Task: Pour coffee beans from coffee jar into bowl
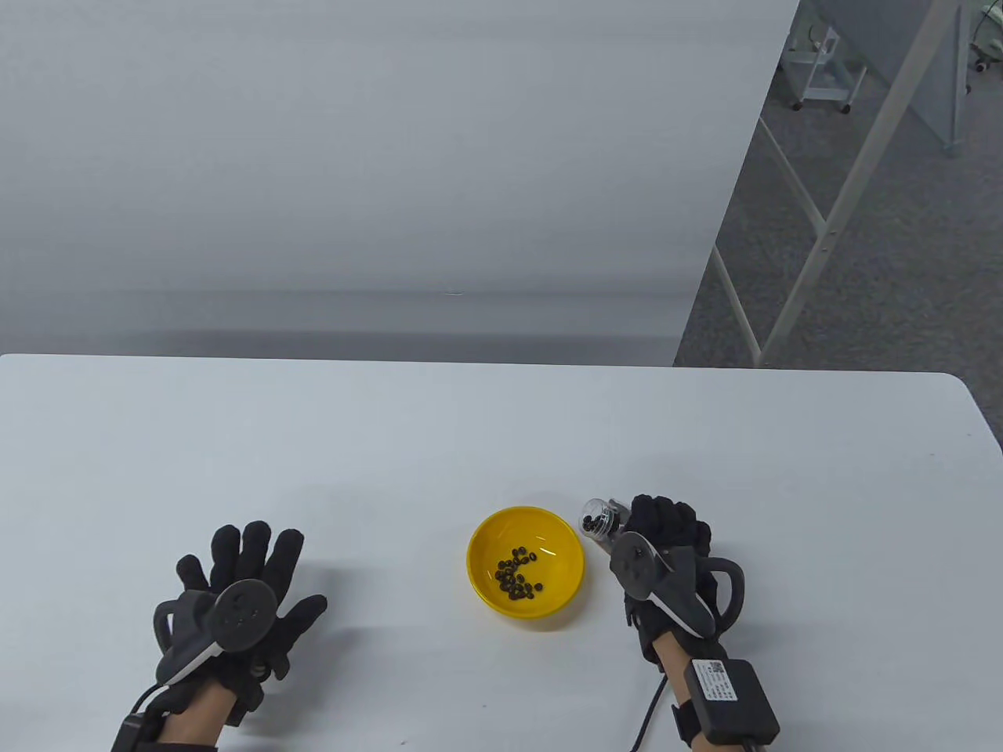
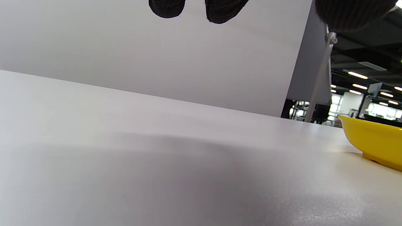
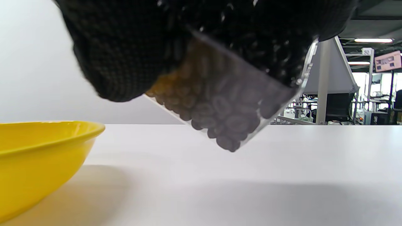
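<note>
While the left hand (image 1: 235, 611) lies spread flat, the right hand (image 1: 666, 548) grips a clear, tilted coffee jar (image 1: 599, 521) beside the glossy yellow bowl (image 1: 526, 561).

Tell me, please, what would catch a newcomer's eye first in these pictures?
The yellow bowl stands out at the middle of the white table, with a small heap of dark coffee beans in it. Just right of it, the right hand grips a clear coffee jar, tilted and with beans inside. The left hand lies spread, far left.
</note>
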`<state>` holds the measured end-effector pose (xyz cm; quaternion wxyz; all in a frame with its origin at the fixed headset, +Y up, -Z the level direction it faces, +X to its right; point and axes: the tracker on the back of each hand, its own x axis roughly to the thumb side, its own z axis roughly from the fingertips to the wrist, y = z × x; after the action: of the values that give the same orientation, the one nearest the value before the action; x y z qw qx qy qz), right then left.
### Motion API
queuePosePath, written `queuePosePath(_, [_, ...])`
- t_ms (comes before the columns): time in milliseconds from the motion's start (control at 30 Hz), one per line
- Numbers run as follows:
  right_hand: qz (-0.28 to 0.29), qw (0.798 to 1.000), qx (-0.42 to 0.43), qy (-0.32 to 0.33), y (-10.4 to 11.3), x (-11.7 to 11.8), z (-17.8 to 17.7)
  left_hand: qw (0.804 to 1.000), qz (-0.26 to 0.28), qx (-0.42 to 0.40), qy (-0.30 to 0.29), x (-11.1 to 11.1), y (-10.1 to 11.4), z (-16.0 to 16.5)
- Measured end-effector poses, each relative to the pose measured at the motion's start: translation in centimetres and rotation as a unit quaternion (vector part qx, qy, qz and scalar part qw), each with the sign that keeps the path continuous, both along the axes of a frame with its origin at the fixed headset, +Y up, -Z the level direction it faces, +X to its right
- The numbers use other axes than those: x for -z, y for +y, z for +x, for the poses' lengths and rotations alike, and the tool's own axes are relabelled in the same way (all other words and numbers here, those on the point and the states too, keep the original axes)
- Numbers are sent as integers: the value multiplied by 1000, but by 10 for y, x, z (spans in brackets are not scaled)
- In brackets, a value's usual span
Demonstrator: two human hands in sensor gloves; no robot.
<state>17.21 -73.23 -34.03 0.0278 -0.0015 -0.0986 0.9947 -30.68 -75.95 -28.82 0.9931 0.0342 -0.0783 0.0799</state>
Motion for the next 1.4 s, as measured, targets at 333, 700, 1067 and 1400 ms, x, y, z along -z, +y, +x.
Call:
queuePosePath(333, [-5,993,105,-46,-6,9,27,1000,0,0,2,0,0,-1])
queuePosePath(700, [-13,970,219,-102,-20,22,60,1000,1,-6,2,0,1,2])
queuePosePath(1067, [-10,932,318,-176,-33,29,96,1000,-1,9,0,0,-1,5])
queuePosePath(1400, [-19,899,374,-225,-43,39,120,1000,0,13,1,0,-3,5])
